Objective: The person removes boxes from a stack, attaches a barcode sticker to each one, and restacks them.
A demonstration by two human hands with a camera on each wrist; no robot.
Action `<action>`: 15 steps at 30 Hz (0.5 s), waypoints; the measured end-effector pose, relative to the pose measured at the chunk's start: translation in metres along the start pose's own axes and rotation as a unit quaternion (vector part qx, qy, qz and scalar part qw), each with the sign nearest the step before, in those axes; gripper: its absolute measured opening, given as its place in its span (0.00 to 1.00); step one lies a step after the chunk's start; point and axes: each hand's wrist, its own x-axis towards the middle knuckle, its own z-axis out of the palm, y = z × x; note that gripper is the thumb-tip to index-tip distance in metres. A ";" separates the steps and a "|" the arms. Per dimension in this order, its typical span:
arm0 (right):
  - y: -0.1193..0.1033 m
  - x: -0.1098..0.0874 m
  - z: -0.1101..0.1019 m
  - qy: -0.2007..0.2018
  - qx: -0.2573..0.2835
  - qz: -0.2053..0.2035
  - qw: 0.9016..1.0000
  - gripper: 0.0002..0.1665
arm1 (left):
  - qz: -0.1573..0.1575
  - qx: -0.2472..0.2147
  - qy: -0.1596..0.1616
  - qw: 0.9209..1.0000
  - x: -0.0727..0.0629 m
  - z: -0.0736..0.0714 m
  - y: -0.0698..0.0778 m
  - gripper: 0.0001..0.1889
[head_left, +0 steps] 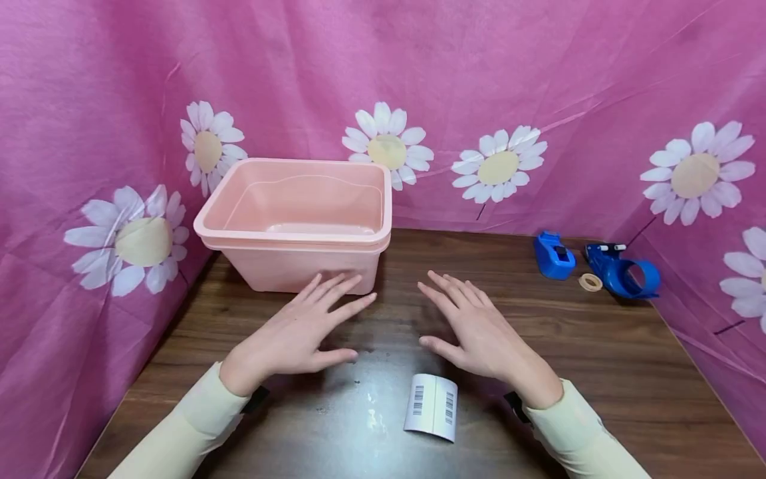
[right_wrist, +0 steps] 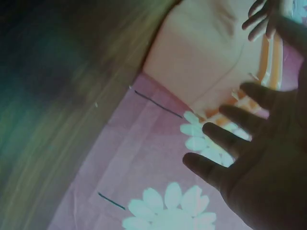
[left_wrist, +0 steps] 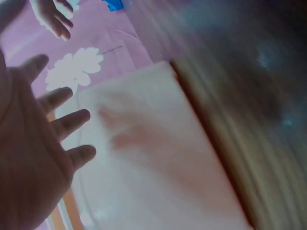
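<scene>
My left hand [head_left: 299, 332] is held over the table with its fingers spread, just in front of a pink plastic tub [head_left: 299, 266], and holds nothing. To the right, my right hand [head_left: 479, 329] hovers likewise, fingers extended and nothing in them. Between and below the hands lies a curled white label sheet [head_left: 431, 407] with two printed barcodes, nearest the right hand. In the left wrist view the palm [left_wrist: 33, 153] faces the side of the tub [left_wrist: 144, 153]. The right wrist view shows the other hand's spread fingers [right_wrist: 225, 141], with the tub beyond.
A blue tape dispenser [head_left: 625, 269] stands at the back right of the wooden table [head_left: 598, 372]. Beside it are a small blue device [head_left: 554, 256] and a tan ring-shaped roll [head_left: 590, 283]. A pink flowered cloth [head_left: 479, 66] hangs round the table's back and sides.
</scene>
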 end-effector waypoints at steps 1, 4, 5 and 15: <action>0.001 0.001 0.001 0.006 0.009 0.005 1.000 0.52 | -0.004 -0.005 0.008 1.000 -0.002 -0.001 -0.003 0.47; 0.003 0.006 0.002 0.018 0.042 0.022 0.999 0.49 | -0.015 -0.003 0.050 0.999 -0.011 -0.003 -0.014 0.44; 0.003 0.008 0.002 0.022 0.059 0.030 0.998 0.48 | -0.018 0.000 0.073 0.997 -0.014 -0.005 -0.019 0.42; -0.007 0.044 -0.004 0.113 0.228 0.093 0.963 0.34 | -0.091 -0.033 0.403 0.910 -0.041 -0.039 -0.056 0.16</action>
